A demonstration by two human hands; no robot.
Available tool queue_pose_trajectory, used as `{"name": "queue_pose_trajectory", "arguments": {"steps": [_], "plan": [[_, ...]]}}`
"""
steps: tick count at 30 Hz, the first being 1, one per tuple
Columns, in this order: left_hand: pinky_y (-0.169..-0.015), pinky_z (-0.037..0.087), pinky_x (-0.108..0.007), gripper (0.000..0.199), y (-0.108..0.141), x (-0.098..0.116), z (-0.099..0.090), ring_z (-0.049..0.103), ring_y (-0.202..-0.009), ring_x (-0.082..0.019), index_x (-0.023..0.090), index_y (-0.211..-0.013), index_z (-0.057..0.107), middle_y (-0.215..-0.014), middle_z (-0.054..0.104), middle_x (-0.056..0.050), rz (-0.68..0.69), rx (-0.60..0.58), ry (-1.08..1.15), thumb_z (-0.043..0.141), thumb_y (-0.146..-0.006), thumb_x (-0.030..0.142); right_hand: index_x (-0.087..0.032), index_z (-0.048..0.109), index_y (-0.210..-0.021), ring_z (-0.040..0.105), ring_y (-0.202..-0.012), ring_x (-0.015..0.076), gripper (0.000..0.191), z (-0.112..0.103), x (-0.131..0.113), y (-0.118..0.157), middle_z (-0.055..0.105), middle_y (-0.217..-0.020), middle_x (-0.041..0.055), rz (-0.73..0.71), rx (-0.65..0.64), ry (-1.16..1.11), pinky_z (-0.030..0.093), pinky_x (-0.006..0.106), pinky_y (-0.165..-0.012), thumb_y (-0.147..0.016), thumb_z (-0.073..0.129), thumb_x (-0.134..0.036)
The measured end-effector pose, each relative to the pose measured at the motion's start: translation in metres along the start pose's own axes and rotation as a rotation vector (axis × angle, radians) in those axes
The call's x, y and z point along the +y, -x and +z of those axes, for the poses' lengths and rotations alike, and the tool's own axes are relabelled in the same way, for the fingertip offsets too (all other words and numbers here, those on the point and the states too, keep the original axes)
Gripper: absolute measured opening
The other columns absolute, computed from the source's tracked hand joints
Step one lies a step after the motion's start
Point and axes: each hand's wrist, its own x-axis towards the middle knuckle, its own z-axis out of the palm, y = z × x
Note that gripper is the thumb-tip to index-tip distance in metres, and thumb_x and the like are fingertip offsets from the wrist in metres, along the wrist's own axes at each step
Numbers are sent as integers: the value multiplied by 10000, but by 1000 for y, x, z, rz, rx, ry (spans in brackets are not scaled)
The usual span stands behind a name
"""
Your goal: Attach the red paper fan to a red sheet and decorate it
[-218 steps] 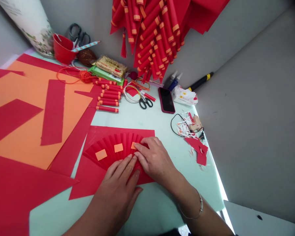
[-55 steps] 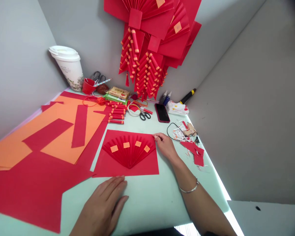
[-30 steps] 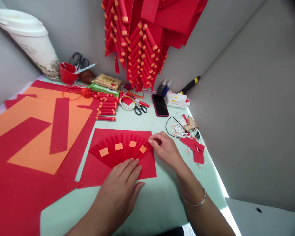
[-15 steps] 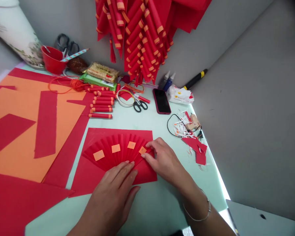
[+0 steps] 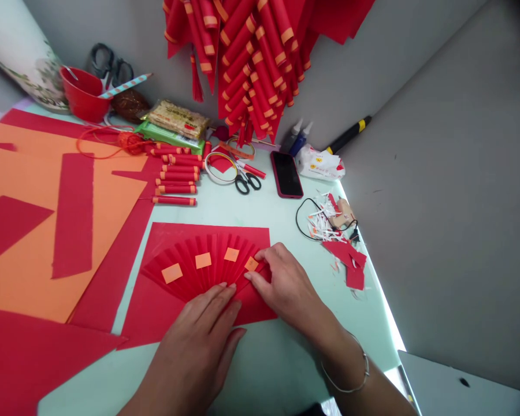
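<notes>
A pleated red paper fan [image 5: 190, 254] lies spread on a red paper sheet [image 5: 143, 329]. Several small orange paper pieces sit in an arc across its folds. My left hand [image 5: 203, 335] rests flat over the fan's lower middle, fingers stretched out and its palm side hidden. At the fan's right end, my right hand [image 5: 286, 283] has thumb and index finger at opposite edges of the rightmost orange paper square [image 5: 251, 264], which bears a faint dark mark. The other fingers of that hand are curled.
Behind the sheet lie red paper rolls [image 5: 175, 201], scissors [image 5: 248, 182], tape [image 5: 220, 169] and a phone [image 5: 286, 174]. Orange card [image 5: 30, 289] covers the left side. Paper scraps [image 5: 325, 222] and a glue gun [image 5: 343, 215] are at right. A firecracker decoration [image 5: 255, 63] hangs above.
My right thumb has shifted slightly left beside the orange paper square. My left hand stays in place on the fan. The camera view has tilted a little.
</notes>
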Motion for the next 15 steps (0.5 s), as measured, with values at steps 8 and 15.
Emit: {"name": "queue_pose_trajectory", "arguments": {"steps": [8,15], "plan": [[-814,597,-486,318,0,1,-1,661,-1062,-317,77,-1154,634,-1183,694,-162,16,-14,4,480,-934,249,-188,594,-1019,581,-930,229,171,4,2,0,582,-1002,71,-13,12,40,494,379,-845,-889,625,-294],[-810,598,-468,318,-2,1,0,668,-1049,-308,77,-1133,648,-1171,703,-154,22,-8,-24,455,-941,241,-198,587,-993,582,-907,224,131,6,2,0,588,-981,71,-24,36,36,487,367,-811,-903,590,-292]]}}
